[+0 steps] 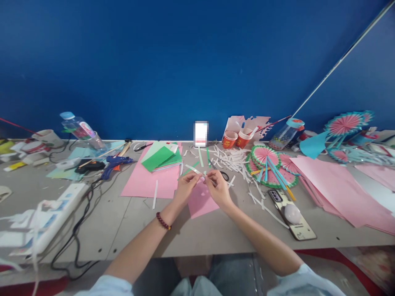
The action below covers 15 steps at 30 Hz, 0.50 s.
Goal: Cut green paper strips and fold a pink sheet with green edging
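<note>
Above a small pink sheet [202, 202], my left hand [189, 186] and my right hand [218, 189] meet with fingertips pinched together. Between them is a small pale piece that looks like a paper strip [202, 179]; its exact shape is partly hidden by the fingers. A pale strip [191, 168] shows just beyond my left fingers. Dark-handled scissors [224, 176] lie just behind my right hand, partly covered by it. To the left, a large pink sheet [135, 183] carries green paper [159, 159].
White paper scraps [233, 160] spread behind my right hand. Pink-and-green paper fans [266, 158], a phone [291, 218] and pink sheets [342, 185] lie right. Red paper cups [230, 139] stand at the wall. Leftward are a blue glue gun [115, 164] and a power strip [58, 218].
</note>
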Available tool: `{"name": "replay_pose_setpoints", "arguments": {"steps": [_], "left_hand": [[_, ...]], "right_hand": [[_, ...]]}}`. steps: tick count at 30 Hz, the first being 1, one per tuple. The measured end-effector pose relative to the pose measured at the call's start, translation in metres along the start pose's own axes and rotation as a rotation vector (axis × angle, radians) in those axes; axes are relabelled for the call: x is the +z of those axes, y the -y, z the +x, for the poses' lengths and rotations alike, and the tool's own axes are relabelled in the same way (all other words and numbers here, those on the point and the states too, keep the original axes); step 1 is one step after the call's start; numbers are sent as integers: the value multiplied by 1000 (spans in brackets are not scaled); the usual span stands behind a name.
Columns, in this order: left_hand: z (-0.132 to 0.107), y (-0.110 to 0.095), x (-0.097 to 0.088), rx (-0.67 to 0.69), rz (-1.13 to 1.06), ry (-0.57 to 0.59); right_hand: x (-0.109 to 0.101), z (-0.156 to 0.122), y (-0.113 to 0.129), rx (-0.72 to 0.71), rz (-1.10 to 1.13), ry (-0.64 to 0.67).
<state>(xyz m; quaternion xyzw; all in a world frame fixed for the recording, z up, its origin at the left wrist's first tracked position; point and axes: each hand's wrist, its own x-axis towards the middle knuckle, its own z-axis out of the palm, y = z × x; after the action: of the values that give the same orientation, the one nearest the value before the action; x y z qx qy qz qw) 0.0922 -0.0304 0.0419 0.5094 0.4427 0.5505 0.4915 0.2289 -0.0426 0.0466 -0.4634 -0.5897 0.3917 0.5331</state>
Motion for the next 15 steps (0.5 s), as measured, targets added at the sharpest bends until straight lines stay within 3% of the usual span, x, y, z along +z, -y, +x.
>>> {"name": "replay_pose_setpoints", "arguments": {"steps": [10,15], "left_hand": [[1,2,1,-142,-158,59],[1,-3,-1,-24,-24,65]], "right_hand": [[-2,2,-1,-7,-73,-7],[0,2,-1,8,-1,-5]]}}
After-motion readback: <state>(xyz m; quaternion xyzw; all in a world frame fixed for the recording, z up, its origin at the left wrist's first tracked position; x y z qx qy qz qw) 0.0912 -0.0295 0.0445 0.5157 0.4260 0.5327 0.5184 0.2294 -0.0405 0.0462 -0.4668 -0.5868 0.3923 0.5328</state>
